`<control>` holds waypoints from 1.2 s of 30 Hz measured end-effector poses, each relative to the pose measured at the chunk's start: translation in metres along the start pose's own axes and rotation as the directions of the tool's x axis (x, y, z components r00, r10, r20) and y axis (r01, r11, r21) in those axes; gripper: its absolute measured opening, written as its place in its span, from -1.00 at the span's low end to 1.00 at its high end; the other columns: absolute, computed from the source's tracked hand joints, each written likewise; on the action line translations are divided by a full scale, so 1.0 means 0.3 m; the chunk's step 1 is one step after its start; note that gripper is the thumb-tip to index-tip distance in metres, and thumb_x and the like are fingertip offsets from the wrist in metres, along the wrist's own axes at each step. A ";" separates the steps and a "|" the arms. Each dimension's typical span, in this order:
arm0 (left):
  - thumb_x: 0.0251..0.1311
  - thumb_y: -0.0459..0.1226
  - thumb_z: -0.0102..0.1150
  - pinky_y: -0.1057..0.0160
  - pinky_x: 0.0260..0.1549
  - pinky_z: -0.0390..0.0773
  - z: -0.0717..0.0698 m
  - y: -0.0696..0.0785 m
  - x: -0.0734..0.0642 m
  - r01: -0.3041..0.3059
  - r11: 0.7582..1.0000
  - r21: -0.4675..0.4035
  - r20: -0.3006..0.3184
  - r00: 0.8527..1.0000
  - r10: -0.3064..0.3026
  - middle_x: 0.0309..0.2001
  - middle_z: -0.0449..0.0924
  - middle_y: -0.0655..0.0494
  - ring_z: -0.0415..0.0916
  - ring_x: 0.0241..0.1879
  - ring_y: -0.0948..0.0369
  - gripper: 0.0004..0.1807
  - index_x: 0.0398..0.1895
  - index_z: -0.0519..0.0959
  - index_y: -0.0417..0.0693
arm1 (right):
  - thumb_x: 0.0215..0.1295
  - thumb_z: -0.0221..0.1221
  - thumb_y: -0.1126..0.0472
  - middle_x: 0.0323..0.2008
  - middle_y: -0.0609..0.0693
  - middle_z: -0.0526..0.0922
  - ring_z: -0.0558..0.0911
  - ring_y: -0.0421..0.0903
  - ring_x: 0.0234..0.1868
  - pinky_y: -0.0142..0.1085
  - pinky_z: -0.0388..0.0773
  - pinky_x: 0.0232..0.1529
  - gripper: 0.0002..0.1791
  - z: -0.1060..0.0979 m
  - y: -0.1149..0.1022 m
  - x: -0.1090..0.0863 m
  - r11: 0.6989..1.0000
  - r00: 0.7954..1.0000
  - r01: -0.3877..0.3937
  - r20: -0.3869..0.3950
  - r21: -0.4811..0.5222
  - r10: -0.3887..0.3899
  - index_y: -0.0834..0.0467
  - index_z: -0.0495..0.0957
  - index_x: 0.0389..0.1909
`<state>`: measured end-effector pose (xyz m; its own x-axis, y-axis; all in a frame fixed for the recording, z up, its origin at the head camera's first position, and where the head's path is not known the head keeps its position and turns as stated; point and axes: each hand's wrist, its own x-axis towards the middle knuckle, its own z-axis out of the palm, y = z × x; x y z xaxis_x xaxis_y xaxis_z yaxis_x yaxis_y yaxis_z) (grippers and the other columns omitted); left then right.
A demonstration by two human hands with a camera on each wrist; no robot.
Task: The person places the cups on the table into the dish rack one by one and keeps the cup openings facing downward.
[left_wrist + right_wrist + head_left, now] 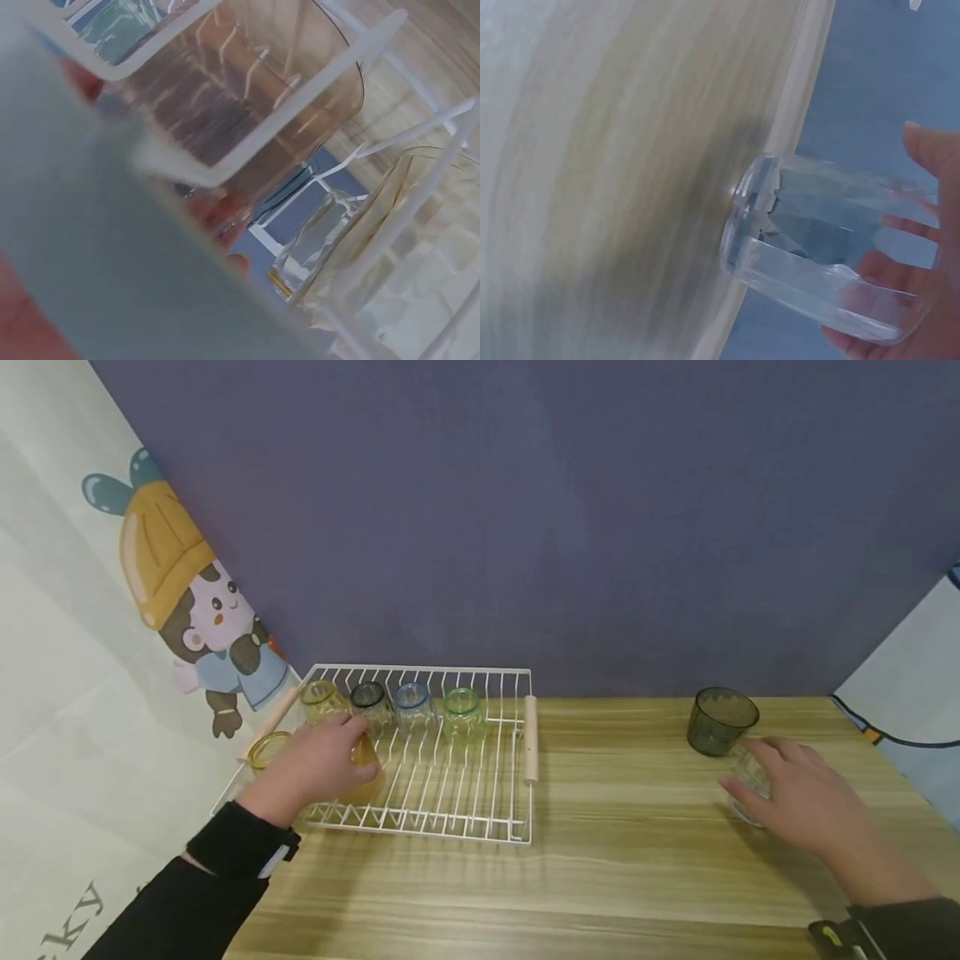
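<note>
"Fingers of the left hand [318, 764] are gripping the amber glass [367, 781] in the rack [531, 739]?"
"Yes; the right hand [806, 793] is curving over the clear glass [802, 232], upright at the desk [615, 843]; whether gripping, I cannot tell."

- Head view, left: the left hand [318, 766] covers part of the amber glass [368, 774].
- Head view, right: the right hand [806, 797] hides much of the clear glass [750, 772].
- Head view, bottom: both sleeves [180, 906] are cut off.
- Left wrist view, left: a blurry pale shape [142, 232] hides most of the left hand.
- Right wrist view: the right edge cuts off the right hand.
</note>
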<state>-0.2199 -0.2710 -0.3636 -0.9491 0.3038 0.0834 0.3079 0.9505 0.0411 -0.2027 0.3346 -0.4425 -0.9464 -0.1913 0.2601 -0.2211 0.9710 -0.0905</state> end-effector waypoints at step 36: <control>0.05 0.04 0.26 -0.05 -0.17 0.55 0.010 -0.020 -0.023 -0.009 0.997 0.073 -0.060 0.998 0.014 -0.06 0.52 -0.09 0.49 -0.11 -0.03 -0.34 0.16 0.50 -0.17 | 0.40 0.03 -0.21 0.11 0.38 0.37 0.36 0.48 0.03 0.38 0.42 -0.29 -0.39 0.032 0.003 0.012 0.999 1.000 -0.006 0.000 -0.034 0.006 0.18 0.38 0.20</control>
<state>-0.2155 -0.2787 -0.3675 -0.9390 0.3124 0.1441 0.3111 0.9498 -0.0321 -0.2084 0.3334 -0.4507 -0.9477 -0.1852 0.2600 -0.2071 0.9765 -0.0593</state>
